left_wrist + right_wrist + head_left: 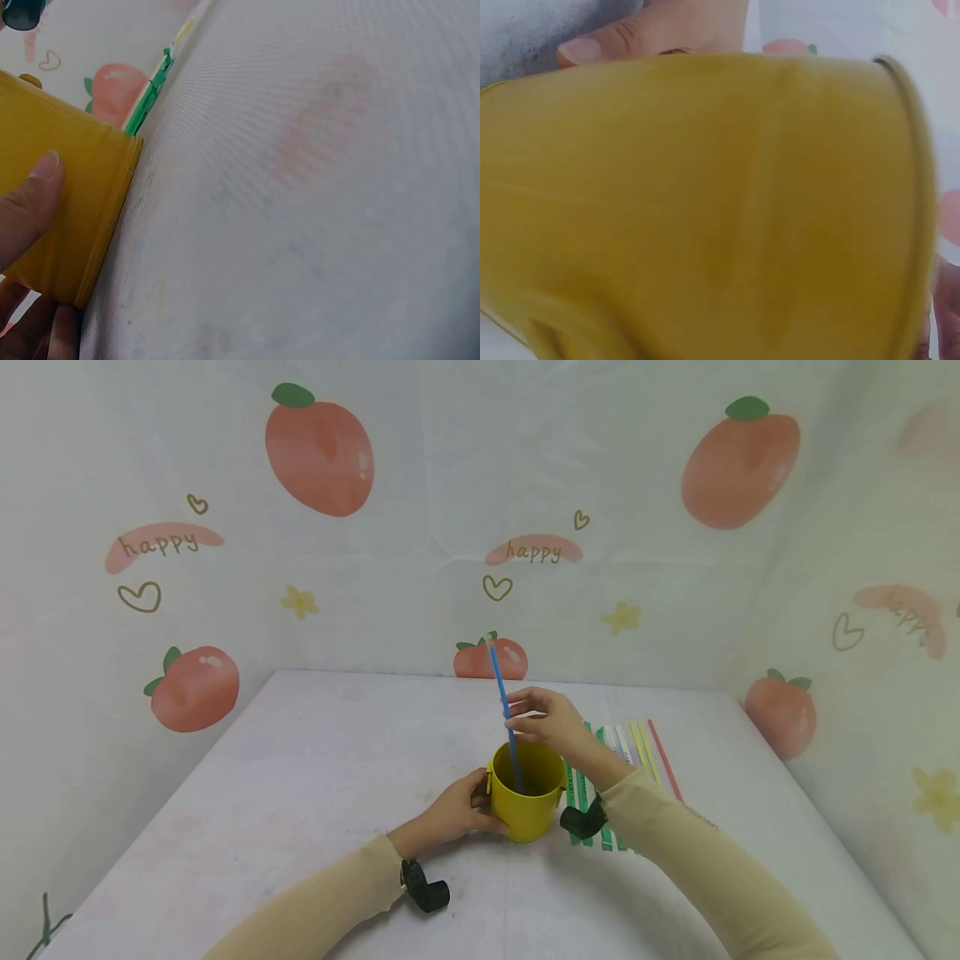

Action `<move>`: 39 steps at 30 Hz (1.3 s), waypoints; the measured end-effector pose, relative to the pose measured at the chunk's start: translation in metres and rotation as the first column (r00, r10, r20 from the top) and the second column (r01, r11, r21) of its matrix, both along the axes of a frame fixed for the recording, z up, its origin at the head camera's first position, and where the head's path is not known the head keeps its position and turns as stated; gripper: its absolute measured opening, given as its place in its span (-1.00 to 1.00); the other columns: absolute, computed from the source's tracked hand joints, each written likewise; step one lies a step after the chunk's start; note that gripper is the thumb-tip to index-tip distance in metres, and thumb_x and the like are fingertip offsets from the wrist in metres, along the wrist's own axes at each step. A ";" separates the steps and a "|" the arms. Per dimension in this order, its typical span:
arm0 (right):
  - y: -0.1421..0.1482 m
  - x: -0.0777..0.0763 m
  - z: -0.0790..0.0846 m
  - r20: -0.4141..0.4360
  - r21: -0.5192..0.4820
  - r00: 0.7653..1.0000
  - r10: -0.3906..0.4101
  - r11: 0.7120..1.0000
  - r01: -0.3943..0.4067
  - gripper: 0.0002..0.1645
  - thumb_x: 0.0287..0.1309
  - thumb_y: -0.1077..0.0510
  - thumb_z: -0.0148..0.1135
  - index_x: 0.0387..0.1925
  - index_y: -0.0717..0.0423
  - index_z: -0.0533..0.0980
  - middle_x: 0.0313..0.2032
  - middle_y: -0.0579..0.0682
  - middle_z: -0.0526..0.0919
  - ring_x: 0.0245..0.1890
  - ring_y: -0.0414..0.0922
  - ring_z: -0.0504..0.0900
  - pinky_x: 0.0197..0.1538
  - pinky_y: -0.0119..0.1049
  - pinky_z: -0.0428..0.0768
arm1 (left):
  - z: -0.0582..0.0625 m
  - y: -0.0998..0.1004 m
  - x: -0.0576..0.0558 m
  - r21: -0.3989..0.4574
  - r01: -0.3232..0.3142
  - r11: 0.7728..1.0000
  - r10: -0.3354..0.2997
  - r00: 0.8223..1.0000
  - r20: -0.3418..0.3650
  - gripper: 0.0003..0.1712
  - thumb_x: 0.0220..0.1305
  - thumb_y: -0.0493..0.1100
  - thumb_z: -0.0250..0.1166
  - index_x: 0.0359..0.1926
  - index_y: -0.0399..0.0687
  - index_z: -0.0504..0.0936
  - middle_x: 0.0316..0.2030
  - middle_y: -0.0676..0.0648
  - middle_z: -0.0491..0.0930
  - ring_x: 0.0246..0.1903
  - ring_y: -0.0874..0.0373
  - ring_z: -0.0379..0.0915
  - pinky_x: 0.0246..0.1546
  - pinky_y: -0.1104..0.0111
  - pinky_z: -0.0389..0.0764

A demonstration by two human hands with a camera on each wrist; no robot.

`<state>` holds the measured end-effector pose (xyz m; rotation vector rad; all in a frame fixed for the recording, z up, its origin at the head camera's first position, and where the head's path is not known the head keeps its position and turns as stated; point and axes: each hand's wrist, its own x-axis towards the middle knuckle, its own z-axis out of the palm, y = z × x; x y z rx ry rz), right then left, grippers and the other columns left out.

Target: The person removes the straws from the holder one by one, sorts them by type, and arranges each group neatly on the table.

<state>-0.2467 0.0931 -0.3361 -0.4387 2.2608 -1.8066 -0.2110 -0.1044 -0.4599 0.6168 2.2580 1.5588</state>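
Note:
A small yellow bucket (528,814) with side lugs stands upright on the table. My left hand (453,810) grips it from the left, and the left wrist view shows the thumb pressed on its wall (86,195) and fingers by its base. Above the rim, my right hand (551,718) pinches a long thin blue stick (498,672) with a pale tip. The stick leans slightly left, its lower end inside the bucket; whether it touches the bottom is hard to tell. In the right wrist view the bucket (705,187) hides most of that hand.
Right of the bucket lie several thin strips in a row: green ones (606,839), pale ones, yellow ones (645,752) and a red one (663,756). My right forearm partly covers them. A printed white curtain (420,568) stands behind the white tabletop (360,735).

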 end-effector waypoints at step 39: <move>0.106 -0.015 0.033 0.039 -0.605 0.963 -0.267 0.760 0.235 -0.51 0.20 0.39 0.19 0.12 -0.02 0.39 -0.23 -0.05 0.58 -0.23 -0.21 0.66 -0.09 -0.36 0.71 | -0.002 0.000 0.000 -0.010 0.002 1.000 -0.002 1.000 -0.004 -0.11 0.00 -0.17 0.53 0.33 -0.07 0.30 0.28 -0.10 0.40 0.26 -0.02 0.38 0.29 0.23 0.46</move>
